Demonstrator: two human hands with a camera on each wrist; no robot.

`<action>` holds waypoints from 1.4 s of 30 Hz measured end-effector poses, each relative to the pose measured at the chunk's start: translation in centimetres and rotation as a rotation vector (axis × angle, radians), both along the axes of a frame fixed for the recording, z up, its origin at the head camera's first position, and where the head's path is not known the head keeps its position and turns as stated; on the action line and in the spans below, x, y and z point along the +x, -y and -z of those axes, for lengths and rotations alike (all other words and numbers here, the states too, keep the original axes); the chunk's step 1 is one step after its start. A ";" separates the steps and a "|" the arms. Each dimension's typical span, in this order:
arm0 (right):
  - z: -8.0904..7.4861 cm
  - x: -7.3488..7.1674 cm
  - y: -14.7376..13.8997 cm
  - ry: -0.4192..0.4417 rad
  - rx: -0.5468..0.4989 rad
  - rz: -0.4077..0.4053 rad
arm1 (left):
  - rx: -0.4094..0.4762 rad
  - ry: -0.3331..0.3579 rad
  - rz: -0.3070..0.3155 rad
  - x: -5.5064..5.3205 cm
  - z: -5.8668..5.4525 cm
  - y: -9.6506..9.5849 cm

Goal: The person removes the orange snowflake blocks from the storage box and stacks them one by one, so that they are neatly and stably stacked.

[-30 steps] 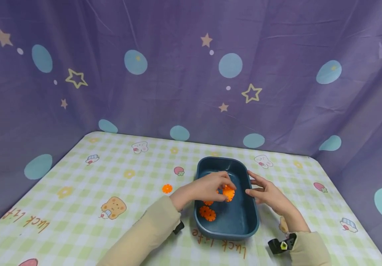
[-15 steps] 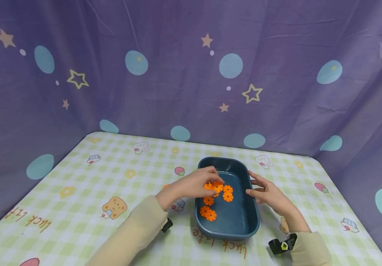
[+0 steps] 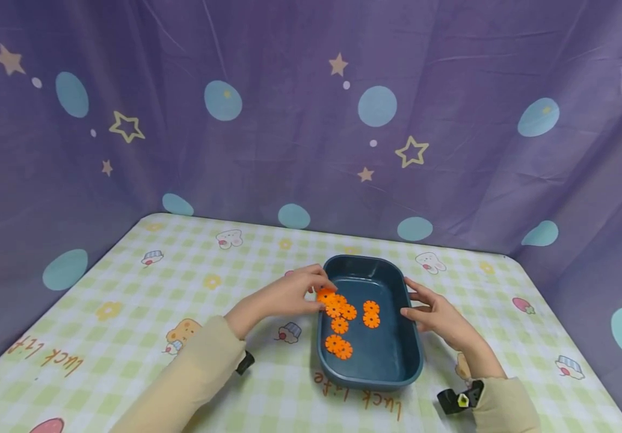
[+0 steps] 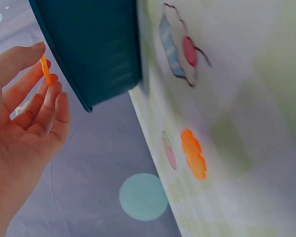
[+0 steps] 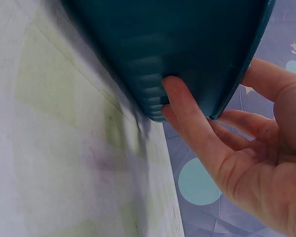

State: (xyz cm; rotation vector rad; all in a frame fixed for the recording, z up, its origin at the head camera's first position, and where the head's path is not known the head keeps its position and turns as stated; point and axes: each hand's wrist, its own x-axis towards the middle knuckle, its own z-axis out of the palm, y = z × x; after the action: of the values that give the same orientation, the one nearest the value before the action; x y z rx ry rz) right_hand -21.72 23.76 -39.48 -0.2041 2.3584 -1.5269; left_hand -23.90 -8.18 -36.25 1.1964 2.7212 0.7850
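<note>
My left hand (image 3: 302, 291) is over the left rim of a dark teal tray (image 3: 392, 355). In the left wrist view it pinches an orange notched plastic disc (image 4: 46, 70) between thumb and fingertip, beside the tray's outer wall. Several similar orange discs (image 3: 339, 325) lie flat on the tray floor, mostly along its left side. Two overlapping discs (image 3: 372, 314) sit nearer the middle. At the right rim, my right hand (image 3: 438, 319) holds the tray, thumb on the edge and fingers against the outer wall (image 5: 138, 44).
One loose orange disc (image 4: 193, 154) lies on the checked tablecloth (image 3: 127, 361) left of the tray; my left arm hides it in the head view. A purple patterned curtain (image 3: 289, 156) hangs behind the table.
My left hand has moved left from above the tray's middle to its left rim, still pinching an orange disc. The two middle discs have come into view. My right hand has stayed put.
</note>
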 end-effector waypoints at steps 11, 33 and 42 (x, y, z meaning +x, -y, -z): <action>0.0 0.0 0.0 0.000 0.007 0.006 | 0.064 0.013 -0.034 -0.1 0.7 2.9; 0.1 0.0 0.0 -0.004 -0.001 0.001 | 0.011 0.024 -0.109 -0.2 2.8 7.2; 0.2 -0.1 0.0 -0.003 -0.005 0.005 | -0.035 0.045 -0.120 -0.5 3.5 8.0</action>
State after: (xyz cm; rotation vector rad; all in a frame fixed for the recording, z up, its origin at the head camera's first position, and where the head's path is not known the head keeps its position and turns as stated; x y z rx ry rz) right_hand -21.80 23.80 -39.64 -0.2020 2.3599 -1.5360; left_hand -24.44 -16.13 -39.74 1.0044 2.7792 0.7639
